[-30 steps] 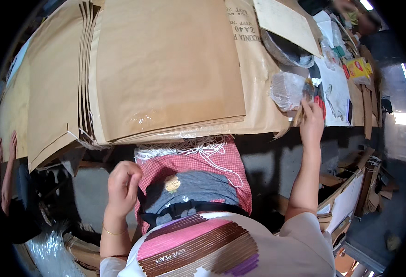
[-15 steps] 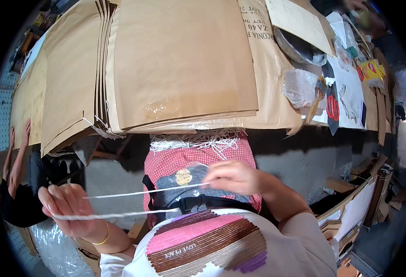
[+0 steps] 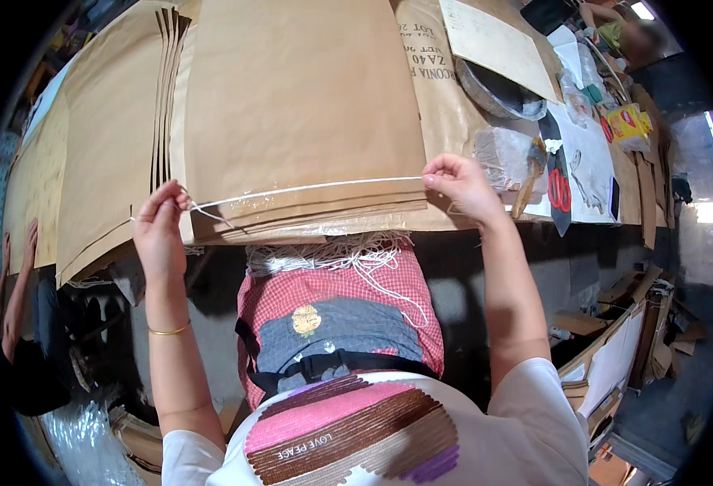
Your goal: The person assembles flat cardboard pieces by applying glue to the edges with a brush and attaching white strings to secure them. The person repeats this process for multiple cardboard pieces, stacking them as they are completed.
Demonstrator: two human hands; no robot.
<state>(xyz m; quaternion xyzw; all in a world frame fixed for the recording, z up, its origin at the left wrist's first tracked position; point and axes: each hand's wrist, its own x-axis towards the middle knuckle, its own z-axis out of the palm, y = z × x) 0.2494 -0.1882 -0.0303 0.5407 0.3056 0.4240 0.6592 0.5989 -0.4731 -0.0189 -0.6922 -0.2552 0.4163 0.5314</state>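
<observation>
A white string [image 3: 308,189] is stretched across the near edge of a stack of brown paper sheets [image 3: 304,97]. My left hand [image 3: 162,231] pinches its left end, with a short tail hanging from the fingers. My right hand [image 3: 462,188] pinches the other end between thumb and fingertips, at the stack's right corner. Wet, shiny patches show on the paper just by the string. On my lap, over a red checked apron [image 3: 405,283], lies a loose bundle of white strings [image 3: 324,253].
Right of the paper are a plastic-wrapped block [image 3: 496,150], a brush [image 3: 527,186], red-handled scissors [image 3: 560,193], a dark basin [image 3: 486,91] under a pale board [image 3: 498,40], and a yellow packet [image 3: 630,128]. More brown sheets [image 3: 109,121] fan out leftward, near another person's hands [image 3: 29,243].
Both hands have risen from above my lap to the paper stack's near edge and moved apart. The string, earlier doubled near my waist, now runs taut across the paper.
</observation>
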